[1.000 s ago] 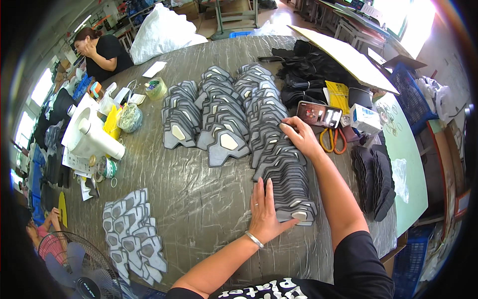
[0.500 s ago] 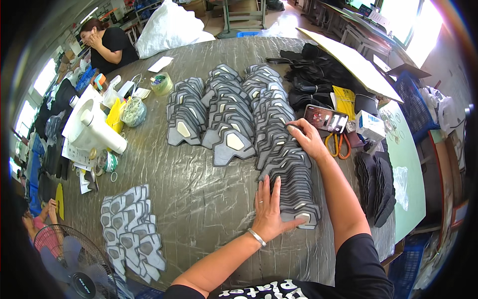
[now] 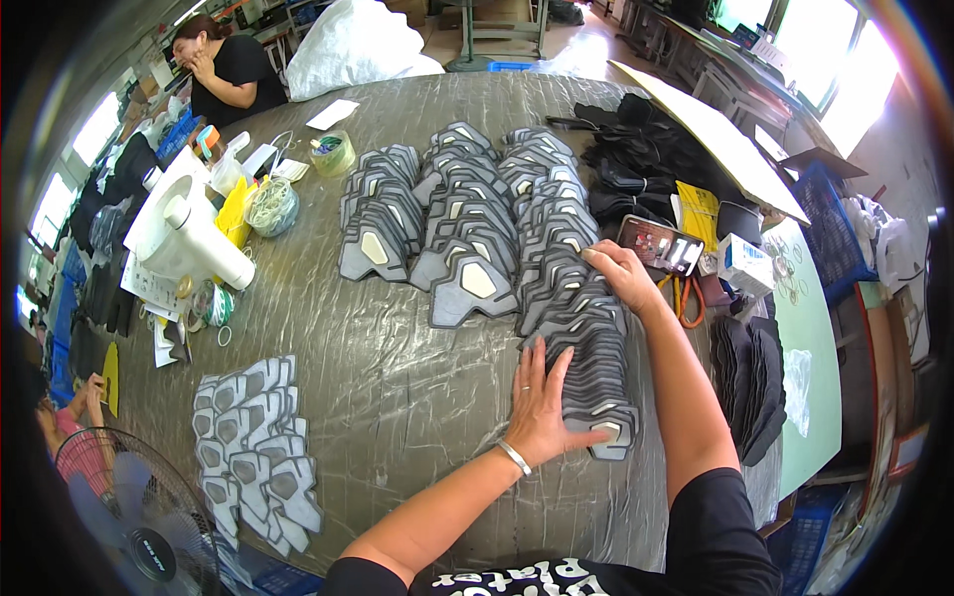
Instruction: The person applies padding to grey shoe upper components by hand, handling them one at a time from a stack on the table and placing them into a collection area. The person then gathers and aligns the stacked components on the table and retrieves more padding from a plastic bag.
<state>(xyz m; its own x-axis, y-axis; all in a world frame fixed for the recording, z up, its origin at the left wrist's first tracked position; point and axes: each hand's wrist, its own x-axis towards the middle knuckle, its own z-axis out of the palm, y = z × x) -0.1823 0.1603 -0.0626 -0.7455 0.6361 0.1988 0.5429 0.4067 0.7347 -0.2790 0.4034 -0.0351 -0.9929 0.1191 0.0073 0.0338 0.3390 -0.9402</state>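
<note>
The broad desk (image 3: 407, 397) here has a dark, creased, shiny covering. A long row of overlapping grey pieces (image 3: 594, 363) runs down it toward the near side, with two shorter rows (image 3: 475, 283) to its left; a lighter grey batch (image 3: 250, 409) lies well apart, near left. Toward the far left I can see a white paper (image 3: 333, 114) beside a roll of tape (image 3: 332, 155), and at far right, black bundles (image 3: 636, 149).
</note>
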